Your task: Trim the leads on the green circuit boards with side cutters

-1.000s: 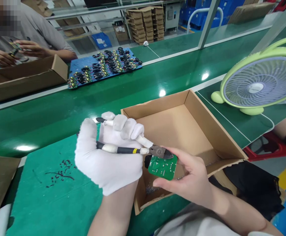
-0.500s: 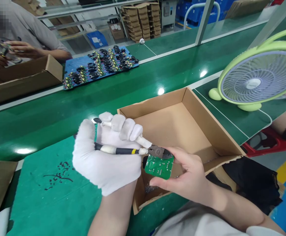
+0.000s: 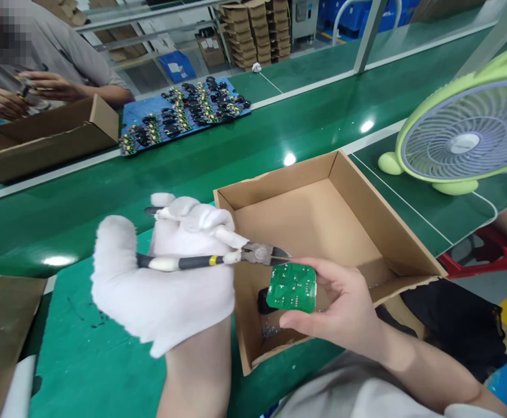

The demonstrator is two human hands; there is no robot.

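Observation:
My left hand [image 3: 170, 267], in a white glove, is wrapped round wire cutters [image 3: 259, 253] with black, white and yellow-banded handles. The cutter jaws point right, just above the top edge of a green circuit board [image 3: 292, 287]. That board is held between the thumb and fingers of my bare right hand [image 3: 340, 302], its solder side facing up. A black part shows beneath the board's left side. Both hands are over the near left part of an open cardboard box [image 3: 314, 215], with small metallic clippings in its near corner.
A green mat [image 3: 105, 360] with dark scraps lies left. Beyond the belt are a blue tray [image 3: 142, 113] of assembled boards and a person's hands [image 3: 39, 90] behind a cardboard box [image 3: 48, 145]. A green fan [image 3: 466, 139] stands at right.
The cutters have come off the board and moved up and left with my left hand. The board now shows more fully, and the whole view has shifted slightly.

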